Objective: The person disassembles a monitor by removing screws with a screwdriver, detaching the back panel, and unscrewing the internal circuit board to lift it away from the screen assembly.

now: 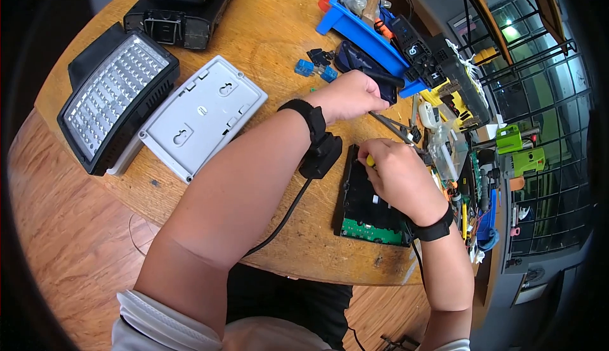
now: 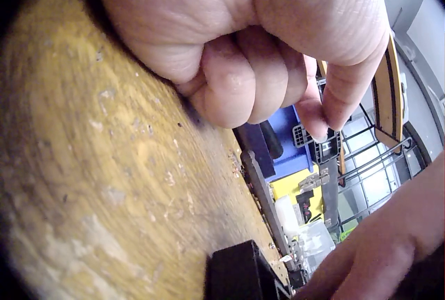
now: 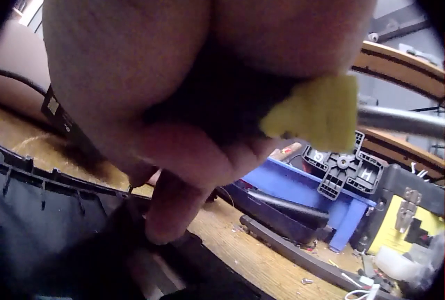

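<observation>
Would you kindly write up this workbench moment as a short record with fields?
Surface: round wooden table
Left hand: fingers curled, resting on the table by the blue tray; whether it holds anything cannot be told
Right hand: grips a yellow-handled tool over the black housing
Housing detail: green circuit board at its near edge
Far left: LED floodlight, grey backplate

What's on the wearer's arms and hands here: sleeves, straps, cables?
Both forearms are bare. White short sleeves show at the shoulders. Left wrist: black strap holding a boxy black camera module, with a black cable running back under the arm. Right wrist: matching black strap and a thin black cable. No gloves on the left hand or right hand.
</observation>
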Tool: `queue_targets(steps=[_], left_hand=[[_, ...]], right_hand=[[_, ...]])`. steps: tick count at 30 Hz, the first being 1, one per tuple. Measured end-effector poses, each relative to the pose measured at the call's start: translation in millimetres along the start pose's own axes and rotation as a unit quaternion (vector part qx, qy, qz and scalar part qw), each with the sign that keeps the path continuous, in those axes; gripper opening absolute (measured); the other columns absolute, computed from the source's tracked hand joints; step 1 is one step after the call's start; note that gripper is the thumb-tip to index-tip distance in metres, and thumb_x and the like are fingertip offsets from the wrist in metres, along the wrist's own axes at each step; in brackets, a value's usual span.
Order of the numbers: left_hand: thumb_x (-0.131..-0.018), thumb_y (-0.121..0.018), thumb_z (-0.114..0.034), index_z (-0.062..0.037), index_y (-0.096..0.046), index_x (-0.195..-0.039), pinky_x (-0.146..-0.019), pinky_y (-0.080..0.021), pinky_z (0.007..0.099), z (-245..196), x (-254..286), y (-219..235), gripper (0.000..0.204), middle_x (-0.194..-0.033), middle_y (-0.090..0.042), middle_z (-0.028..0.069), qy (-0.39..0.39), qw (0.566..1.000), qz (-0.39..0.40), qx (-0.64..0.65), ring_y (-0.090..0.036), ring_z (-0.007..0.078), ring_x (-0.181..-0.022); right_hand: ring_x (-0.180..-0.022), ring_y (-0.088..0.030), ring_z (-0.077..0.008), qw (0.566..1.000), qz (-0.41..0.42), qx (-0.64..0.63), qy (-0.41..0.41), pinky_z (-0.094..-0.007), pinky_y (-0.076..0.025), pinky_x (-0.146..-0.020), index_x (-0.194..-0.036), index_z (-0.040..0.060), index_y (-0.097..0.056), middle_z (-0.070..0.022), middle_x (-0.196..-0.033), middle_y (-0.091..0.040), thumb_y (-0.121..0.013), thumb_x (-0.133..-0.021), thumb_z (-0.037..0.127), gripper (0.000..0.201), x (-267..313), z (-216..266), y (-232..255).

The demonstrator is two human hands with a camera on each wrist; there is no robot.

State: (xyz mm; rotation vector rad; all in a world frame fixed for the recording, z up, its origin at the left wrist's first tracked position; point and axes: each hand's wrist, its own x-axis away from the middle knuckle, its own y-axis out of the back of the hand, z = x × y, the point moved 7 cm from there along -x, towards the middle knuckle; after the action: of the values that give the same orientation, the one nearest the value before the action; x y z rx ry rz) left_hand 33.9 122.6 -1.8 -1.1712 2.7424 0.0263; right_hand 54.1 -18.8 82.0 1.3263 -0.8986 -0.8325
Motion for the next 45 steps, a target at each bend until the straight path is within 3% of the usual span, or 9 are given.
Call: queue_targets(steps=[7, 16, 20, 22, 24, 40, 42, 43, 45], left_hand=[[-0.093, -0.073, -0.026, -0.0047, -0.071, -0.081, -0.060, -0.039, 0.0272, -11.1, 8.8, 2.6, 0.025, -0.071, -0.063, -0.0012, -0.005, 1.000, -0.007, -0.019, -0.051, 0.0068, -0.066], [-0.096, -0.071, -0.022, -0.0087, -0.064, -0.081, -0.043, -0.020, 0.0235, -6.9, 7.1, -2.2, 0.022, -0.059, -0.046, -0.0095, 0.005, 1.000, 0.012, 0.027, -0.033, 0.0011, -0.046], [-0.093, -0.073, -0.023, -0.0048, -0.068, -0.079, -0.054, -0.036, 0.0256, -8.8, 10.5, -0.3, 0.024, -0.066, -0.059, -0.0023, 0.016, 0.999, 0.011, 0.039, -0.050, 0.0059, -0.059], [-0.098, -0.070, -0.022, -0.0098, -0.061, -0.084, -0.040, -0.016, 0.0226, -6.8, 14.5, -2.5, 0.020, -0.056, -0.039, -0.0120, 0.073, 0.993, 0.018, 0.086, -0.028, -0.0003, -0.041], [-0.098, -0.069, -0.021, -0.0101, -0.059, -0.084, -0.040, -0.016, 0.0228, -4.8, 13.4, -4.5, 0.020, -0.056, -0.038, -0.0122, 0.077, 0.991, 0.034, 0.104, -0.027, -0.0001, -0.040], [-0.099, -0.067, -0.019, -0.0110, -0.058, -0.082, -0.041, -0.016, 0.0231, 2.0, 11.3, -0.6, 0.020, -0.056, -0.038, -0.0117, 0.087, 0.987, 0.028, 0.134, -0.026, 0.0004, -0.042], [-0.100, -0.067, -0.019, -0.0111, -0.058, -0.082, -0.041, -0.015, 0.0234, -0.3, 12.9, -1.2, 0.021, -0.056, -0.037, -0.0118, 0.074, 0.988, 0.032, 0.131, -0.025, 0.0005, -0.042], [-0.100, -0.067, -0.019, -0.0111, -0.058, -0.082, -0.041, -0.015, 0.0234, -0.9, 14.3, -0.9, 0.021, -0.056, -0.037, -0.0118, 0.081, 0.988, 0.027, 0.129, -0.025, 0.0005, -0.042], [-0.100, -0.066, -0.019, -0.0109, -0.058, -0.082, -0.041, -0.015, 0.0238, -5.6, 14.8, -2.7, 0.021, -0.056, -0.037, -0.0119, 0.083, 0.988, 0.032, 0.124, -0.025, 0.0006, -0.042]], right_hand=[[-0.087, -0.067, -0.0409, 0.993, -0.082, -0.065, -0.061, -0.0459, -0.054, -0.079, -0.091, -0.0001, -0.065, -0.0215, -0.089, -0.068, -0.068, -0.080, -0.003, 0.012, 18.7, -21.4, 29.8], [-0.087, -0.071, -0.0360, 0.943, -0.082, -0.068, -0.315, -0.0393, -0.054, -0.079, -0.089, -0.0005, -0.071, -0.0190, -0.088, -0.073, -0.071, -0.083, 0.004, 0.008, 136.3, -164.5, 8.7], [-0.084, -0.072, -0.0287, 0.919, -0.016, -0.126, -0.372, -0.0368, -0.054, -0.077, -0.090, 0.0009, -0.074, -0.0165, -0.087, -0.074, -0.074, -0.083, 0.008, 0.010, 174.2, -160.2, -10.5], [-0.084, -0.072, -0.0302, 0.922, -0.022, -0.138, -0.361, -0.0381, -0.054, -0.078, -0.091, 0.0021, -0.075, -0.0170, -0.088, -0.074, -0.074, -0.084, 0.011, 0.011, 187.2, -163.8, -23.0], [-0.085, -0.071, -0.0322, 0.904, -0.015, -0.127, -0.408, -0.0393, -0.054, -0.078, -0.091, 0.0036, -0.075, -0.0181, -0.088, -0.074, -0.074, -0.085, 0.013, 0.011, 199.8, -169.1, -32.7], [-0.085, -0.071, -0.0371, 0.907, -0.076, -0.063, -0.409, -0.0427, -0.054, -0.078, -0.095, 0.0035, -0.075, -0.0212, -0.089, -0.073, -0.074, -0.087, 0.015, 0.014, 202.3, -145.7, 7.2], [-0.100, -0.066, -0.0380, 0.921, -0.126, -0.079, -0.360, -0.0409, -0.051, -0.087, -0.115, 0.0027, -0.068, -0.0228, -0.103, -0.069, -0.071, -0.091, 0.014, 0.027, 200.8, -131.8, 25.5], [-0.109, -0.064, -0.0358, 0.920, -0.161, -0.090, -0.344, -0.0396, -0.050, -0.090, -0.123, 0.0031, -0.064, -0.0220, -0.113, -0.065, -0.069, -0.093, 0.012, 0.032, 198.2, -118.3, 37.4], [-0.098, -0.060, -0.0214, 0.906, -0.202, -0.168, -0.331, -0.0306, -0.047, -0.085, -0.131, 0.0025, -0.058, -0.0139, -0.111, -0.062, -0.064, -0.096, 0.005, 0.036, 190.5, -90.7, 59.5]])
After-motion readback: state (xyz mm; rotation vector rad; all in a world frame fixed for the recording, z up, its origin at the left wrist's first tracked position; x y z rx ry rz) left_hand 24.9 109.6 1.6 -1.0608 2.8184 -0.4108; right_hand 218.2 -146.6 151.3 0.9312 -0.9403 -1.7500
